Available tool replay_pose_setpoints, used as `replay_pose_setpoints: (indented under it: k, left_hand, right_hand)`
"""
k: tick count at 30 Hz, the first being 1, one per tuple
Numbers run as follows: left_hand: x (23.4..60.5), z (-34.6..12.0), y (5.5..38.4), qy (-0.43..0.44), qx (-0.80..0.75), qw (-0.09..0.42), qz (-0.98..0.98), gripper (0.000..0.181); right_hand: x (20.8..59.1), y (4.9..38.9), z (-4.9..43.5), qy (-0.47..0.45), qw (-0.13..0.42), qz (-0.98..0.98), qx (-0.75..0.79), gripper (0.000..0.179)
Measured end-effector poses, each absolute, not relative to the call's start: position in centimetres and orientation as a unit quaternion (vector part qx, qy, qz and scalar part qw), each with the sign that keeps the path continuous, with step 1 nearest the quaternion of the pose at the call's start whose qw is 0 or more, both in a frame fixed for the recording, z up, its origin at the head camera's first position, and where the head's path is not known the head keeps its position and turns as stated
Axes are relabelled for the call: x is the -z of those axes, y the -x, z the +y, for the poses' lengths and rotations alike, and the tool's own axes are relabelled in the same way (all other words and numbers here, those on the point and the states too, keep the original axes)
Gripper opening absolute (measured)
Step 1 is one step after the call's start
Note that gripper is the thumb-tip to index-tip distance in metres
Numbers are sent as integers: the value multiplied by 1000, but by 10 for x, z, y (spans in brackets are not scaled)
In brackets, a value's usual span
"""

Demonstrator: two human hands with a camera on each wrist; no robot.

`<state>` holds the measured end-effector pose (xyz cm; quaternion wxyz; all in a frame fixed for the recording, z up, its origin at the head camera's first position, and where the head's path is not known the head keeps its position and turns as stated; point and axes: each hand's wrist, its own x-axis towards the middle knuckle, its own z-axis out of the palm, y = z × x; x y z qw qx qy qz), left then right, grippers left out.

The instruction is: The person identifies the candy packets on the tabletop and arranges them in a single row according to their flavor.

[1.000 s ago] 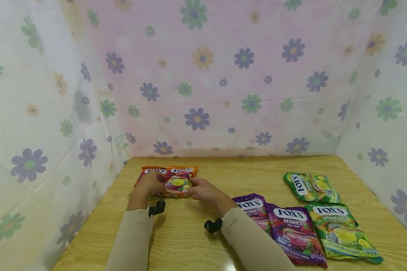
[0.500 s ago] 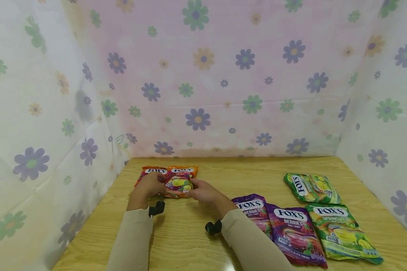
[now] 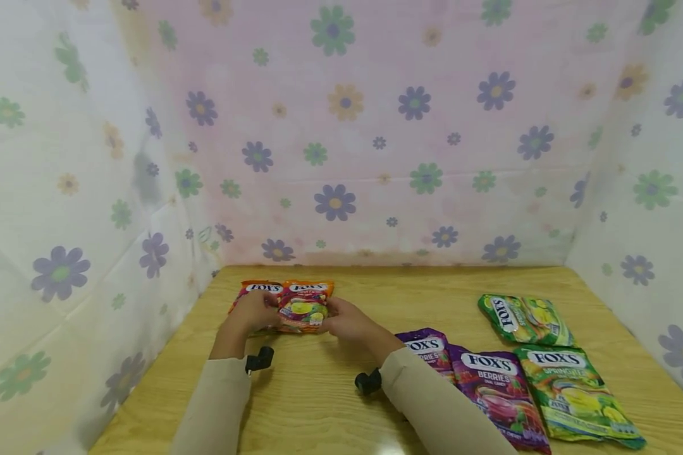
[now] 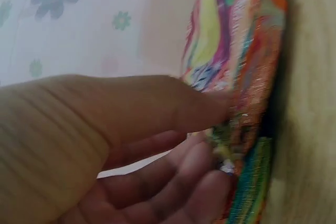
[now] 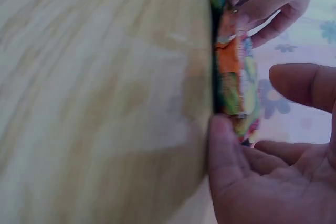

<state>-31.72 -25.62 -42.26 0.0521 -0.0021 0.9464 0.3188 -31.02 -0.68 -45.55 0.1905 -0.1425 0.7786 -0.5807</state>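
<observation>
Two Fox's candy bags lie side by side at the table's far left: a red-orange bag [image 3: 264, 288] and, to its right, an orange fruits bag [image 3: 301, 308]. My left hand [image 3: 253, 314] covers much of the red-orange bag. In the left wrist view, its thumb and curled fingers pinch the lower edge of the orange fruits bag [image 4: 257, 61]. My right hand [image 3: 350, 321] is at that bag's right side. The right wrist view shows its thumb standing apart from the bag, while the fingertips [image 5: 220, 129] lie low on the table by the bag's edge.
Two purple berries candy bags [image 3: 492, 385] lie at the front right, one partly behind my right sleeve. Beside them are a green candy bag [image 3: 580, 398] and another green bag [image 3: 526, 319] turned sideways. Flowered cloth walls [image 3: 375, 158] enclose the wooden table [image 3: 307, 398].
My right thumb has come off the orange fruits bag's right edge, and the right hand has shifted slightly right. The left hand stays in place. The head view has moved slightly.
</observation>
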Motion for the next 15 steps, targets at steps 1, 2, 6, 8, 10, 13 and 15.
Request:
replay_pose_setpoints:
  k: [1,2,6,8,10,13,15]
  left_hand:
    - [422,-254,317,-1,-311,45,949,51]
    - [421,-252,316,-3,-307,41,951,49]
    - [417,-238,310,-22,-293,21,956,44]
    - [415,-228,307,-38,-294,14,955,43]
    - [414,-218,303,-47,-305,12,951,43]
    - [413,-202,298,-52,-316,20,947,45]
    - [412,-193,295,-51,-320,29,946,45]
  right_hand:
    - [453,310,-5,136,187,778,585,82]
    - [451,310,-3,132,182,777,587,82]
    - [438,306,8,140,162,794,570,80]
    - [432,303,15,159,153,809,544,76]
    - [426,298,23,181,150,822,519,73]
    - [418,291,35,211,149,833,489,68]
    - [414,287,44,229,144,842,466,65]
